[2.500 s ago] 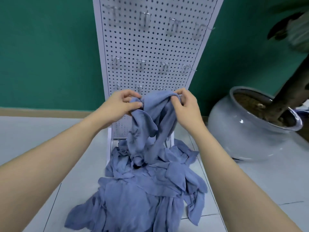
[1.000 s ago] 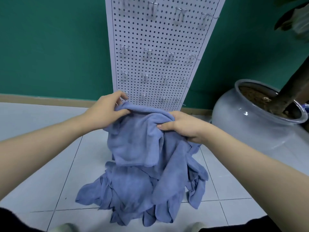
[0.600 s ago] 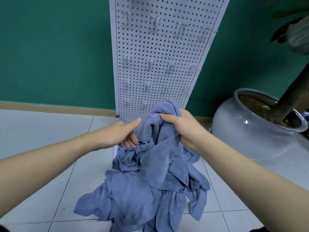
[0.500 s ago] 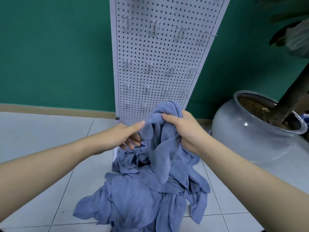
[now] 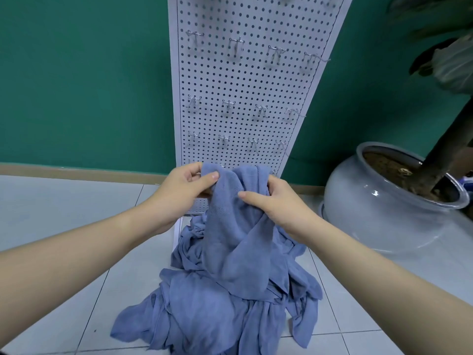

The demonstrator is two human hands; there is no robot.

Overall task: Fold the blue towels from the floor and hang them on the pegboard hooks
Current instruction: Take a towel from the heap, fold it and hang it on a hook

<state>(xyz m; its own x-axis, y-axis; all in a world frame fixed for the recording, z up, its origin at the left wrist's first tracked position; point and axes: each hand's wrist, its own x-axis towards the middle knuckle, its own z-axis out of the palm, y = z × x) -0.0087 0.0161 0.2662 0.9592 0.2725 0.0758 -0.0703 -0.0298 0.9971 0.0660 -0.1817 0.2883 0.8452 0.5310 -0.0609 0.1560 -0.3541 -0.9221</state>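
Note:
A blue towel (image 5: 235, 237) hangs crumpled from both my hands, lifted above a pile of blue towels (image 5: 204, 311) on the tiled floor. My left hand (image 5: 183, 190) pinches its top left corner between thumb and fingers. My right hand (image 5: 275, 201) grips the bunched top edge on the right. Behind the towel stands a white pegboard (image 5: 245, 80) with rows of metal hooks (image 5: 235, 46), all bare. The towel's lower end drapes onto the pile.
A large grey ceramic pot (image 5: 378, 201) with soil and a plant trunk (image 5: 448, 144) stands on the floor at the right. A green wall (image 5: 84, 80) with a tan skirting board runs behind. White floor tiles (image 5: 64, 201) spread to the left.
My left hand, open beside the towel half a second ago, has closed on its top left corner. Both hands now hold the towel's top edge slightly higher.

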